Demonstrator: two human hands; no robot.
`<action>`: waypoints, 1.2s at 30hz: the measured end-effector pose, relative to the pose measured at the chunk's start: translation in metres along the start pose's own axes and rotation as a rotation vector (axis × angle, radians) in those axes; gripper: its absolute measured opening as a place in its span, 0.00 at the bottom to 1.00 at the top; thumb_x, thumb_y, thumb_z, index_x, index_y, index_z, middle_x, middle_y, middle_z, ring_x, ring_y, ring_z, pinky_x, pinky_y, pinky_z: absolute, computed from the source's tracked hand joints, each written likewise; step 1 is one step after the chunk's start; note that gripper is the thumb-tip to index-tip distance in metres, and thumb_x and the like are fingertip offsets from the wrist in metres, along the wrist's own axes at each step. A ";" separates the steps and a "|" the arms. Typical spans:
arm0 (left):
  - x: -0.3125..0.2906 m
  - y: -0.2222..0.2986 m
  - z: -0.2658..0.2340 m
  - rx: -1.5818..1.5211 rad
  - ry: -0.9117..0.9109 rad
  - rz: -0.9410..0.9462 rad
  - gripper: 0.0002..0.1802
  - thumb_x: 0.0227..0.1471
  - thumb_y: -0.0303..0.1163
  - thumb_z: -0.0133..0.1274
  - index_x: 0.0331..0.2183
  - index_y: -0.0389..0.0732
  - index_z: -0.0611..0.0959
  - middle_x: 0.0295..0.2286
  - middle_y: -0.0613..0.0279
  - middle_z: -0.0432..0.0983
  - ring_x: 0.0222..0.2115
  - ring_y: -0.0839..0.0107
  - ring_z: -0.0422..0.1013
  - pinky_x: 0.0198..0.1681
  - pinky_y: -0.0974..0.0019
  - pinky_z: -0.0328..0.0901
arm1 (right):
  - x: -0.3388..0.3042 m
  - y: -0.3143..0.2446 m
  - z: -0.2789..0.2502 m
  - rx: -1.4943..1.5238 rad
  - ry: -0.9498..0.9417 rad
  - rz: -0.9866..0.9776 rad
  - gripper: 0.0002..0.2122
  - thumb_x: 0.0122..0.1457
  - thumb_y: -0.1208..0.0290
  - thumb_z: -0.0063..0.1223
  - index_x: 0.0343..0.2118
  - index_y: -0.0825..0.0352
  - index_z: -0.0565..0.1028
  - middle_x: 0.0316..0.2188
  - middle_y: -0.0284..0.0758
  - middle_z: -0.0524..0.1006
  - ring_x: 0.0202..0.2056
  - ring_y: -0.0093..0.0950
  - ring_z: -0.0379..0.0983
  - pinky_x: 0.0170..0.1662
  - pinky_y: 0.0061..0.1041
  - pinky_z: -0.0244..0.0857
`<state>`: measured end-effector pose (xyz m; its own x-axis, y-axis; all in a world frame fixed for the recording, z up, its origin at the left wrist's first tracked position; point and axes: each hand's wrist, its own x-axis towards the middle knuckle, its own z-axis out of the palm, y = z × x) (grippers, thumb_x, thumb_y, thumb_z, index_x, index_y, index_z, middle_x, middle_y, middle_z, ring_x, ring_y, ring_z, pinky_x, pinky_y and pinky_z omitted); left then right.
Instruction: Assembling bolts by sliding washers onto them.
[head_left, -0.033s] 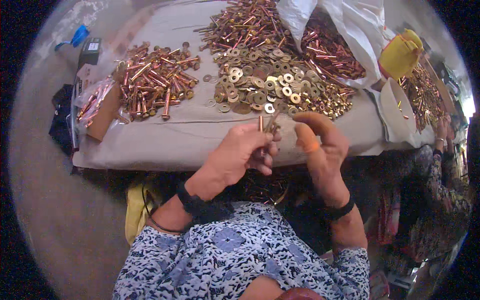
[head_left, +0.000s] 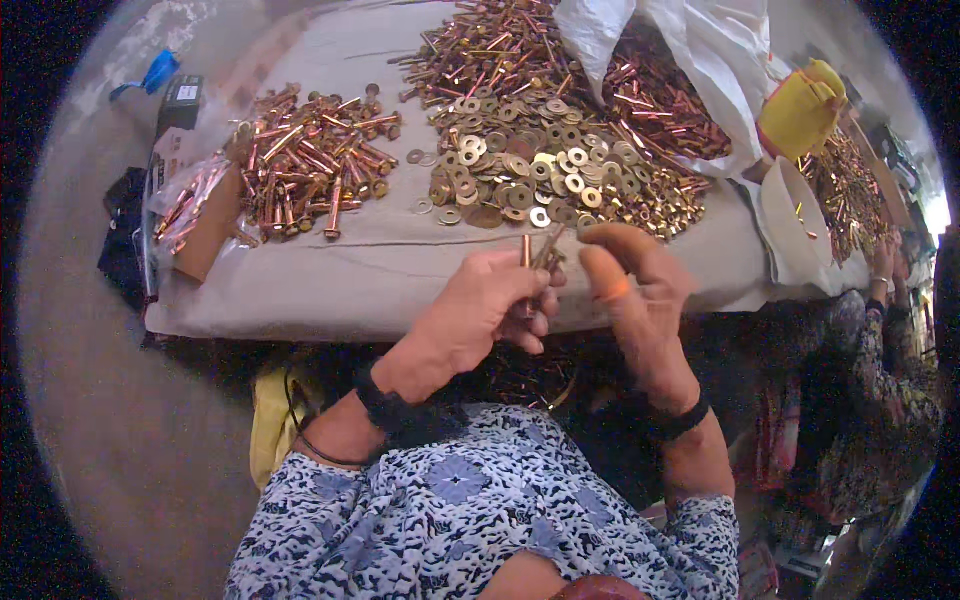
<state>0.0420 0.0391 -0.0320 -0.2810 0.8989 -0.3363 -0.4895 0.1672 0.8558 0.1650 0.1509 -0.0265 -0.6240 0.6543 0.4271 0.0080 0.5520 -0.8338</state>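
My left hand (head_left: 490,302) is closed around a few copper-coloured bolts (head_left: 527,252). Their shanks stick up past the thumb at different angles, and their lower parts are hidden by the fingers. Just right of them is my right hand (head_left: 645,285), slightly blurred, its thumb and forefinger curved and apart. An orange band circles that thumb. Nothing shows between those two fingertips, and the other fingers are mostly hidden. Beyond both hands lies a heap of brass-coloured washers (head_left: 515,165), with small nuts (head_left: 675,205) along its right side.
Loose bolts (head_left: 315,165) lie at the left of the cloth-covered table (head_left: 290,300), beside a cardboard box (head_left: 208,225). A larger bolt heap (head_left: 490,55) and a white sack (head_left: 715,75) are at the back. A yellow bundle (head_left: 803,108) stands right. Another person's hand (head_left: 882,258) is far right.
My right hand has shifted slightly left, toward the bolts. My left hand and its bolts have barely moved.
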 end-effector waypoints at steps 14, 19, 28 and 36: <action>-0.001 -0.004 0.003 0.007 0.041 0.106 0.10 0.48 0.33 0.48 0.32 0.37 0.74 0.23 0.65 0.70 0.17 0.81 0.66 0.15 0.79 0.64 | -0.002 0.009 0.011 0.152 -0.182 0.078 0.09 0.52 0.68 0.50 0.27 0.70 0.73 0.19 0.36 0.74 0.21 0.21 0.70 0.25 0.21 0.64; -0.002 0.002 0.001 -0.200 0.161 0.140 0.11 0.49 0.33 0.46 0.34 0.35 0.73 0.27 0.60 0.72 0.23 0.76 0.70 0.22 0.71 0.70 | -0.008 0.000 0.009 0.381 -0.050 0.174 0.08 0.54 0.73 0.46 0.36 0.69 0.69 0.24 0.30 0.72 0.23 0.16 0.67 0.27 0.14 0.61; -0.003 0.000 -0.008 -0.293 -0.018 0.063 0.10 0.49 0.32 0.48 0.30 0.34 0.74 0.24 0.58 0.73 0.20 0.75 0.71 0.20 0.71 0.70 | 0.002 0.011 0.016 -0.101 -0.151 -0.646 0.07 0.46 0.75 0.52 0.30 0.65 0.73 0.25 0.39 0.74 0.27 0.37 0.70 0.32 0.29 0.65; -0.016 0.006 -0.023 -0.038 0.149 0.157 0.08 0.46 0.29 0.51 0.30 0.35 0.75 0.20 0.60 0.73 0.13 0.78 0.67 0.13 0.76 0.64 | 0.022 0.015 0.027 -0.131 0.004 -0.224 0.06 0.50 0.70 0.49 0.29 0.65 0.73 0.24 0.40 0.73 0.23 0.35 0.71 0.24 0.30 0.65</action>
<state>0.0241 0.0168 -0.0303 -0.4741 0.8421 -0.2570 -0.4603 0.0118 0.8877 0.1300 0.1598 -0.0392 -0.6187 0.5099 0.5977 -0.0291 0.7454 -0.6660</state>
